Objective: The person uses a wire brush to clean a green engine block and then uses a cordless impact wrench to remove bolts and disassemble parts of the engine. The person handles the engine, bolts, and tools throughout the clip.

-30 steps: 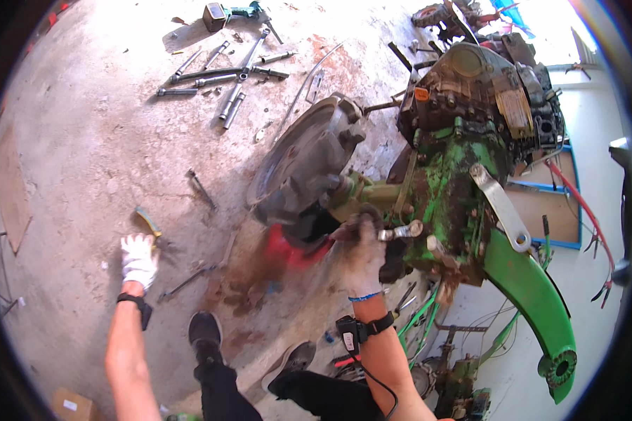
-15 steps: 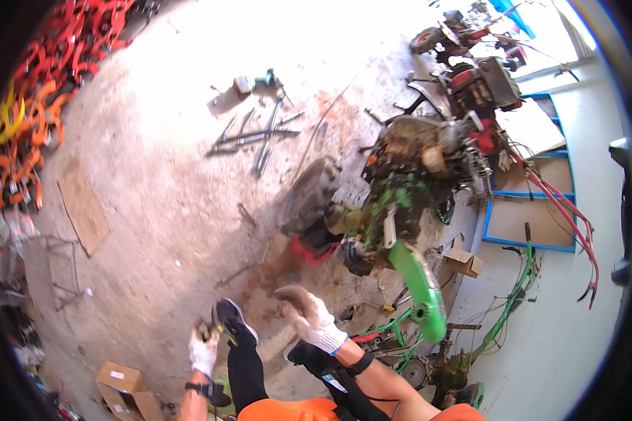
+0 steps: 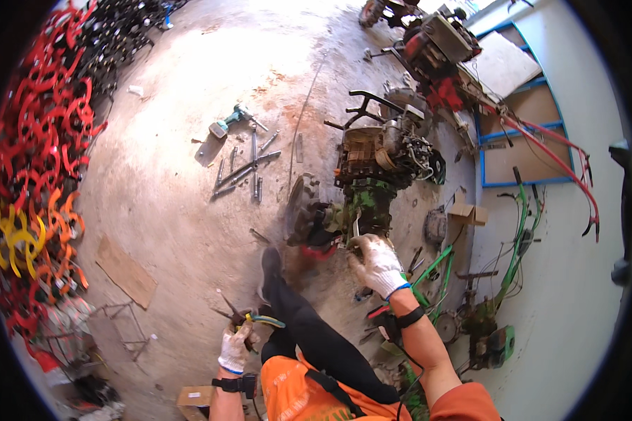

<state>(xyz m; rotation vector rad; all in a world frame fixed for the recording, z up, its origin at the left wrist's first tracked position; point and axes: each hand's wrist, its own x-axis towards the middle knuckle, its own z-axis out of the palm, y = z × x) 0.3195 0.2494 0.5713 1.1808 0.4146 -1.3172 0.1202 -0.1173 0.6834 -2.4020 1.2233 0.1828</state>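
My left hand [image 3: 239, 345], in a white work glove, is closed around pliers [image 3: 268, 321] with yellow and blue-green handles. Their dark jaws are spread and point up and left, above the floor. My gloved right hand [image 3: 378, 265] reaches the near end of a dirty green and rusty engine unit [image 3: 366, 203], beside a pale upright lever [image 3: 357, 223]. Its fingers are bent, and what they grip is hidden. A dark, blurred wheel [image 3: 302, 209] with a red part [image 3: 319, 252] below it adjoins the unit's left side.
A teal cordless drill [image 3: 230, 123] and several metal bars [image 3: 246, 168] lie ahead on the concrete. Red curved blades [image 3: 42, 133] are heaped at the left, near flat cardboard [image 3: 126, 271]. Green handlebars [image 3: 519, 231] lean by the right wall, near a small box [image 3: 468, 213].
My right hand has moved up and right to the engine unit. My left hand with the pliers has shifted right. My view has turned, and the green curved cover no longer shows.
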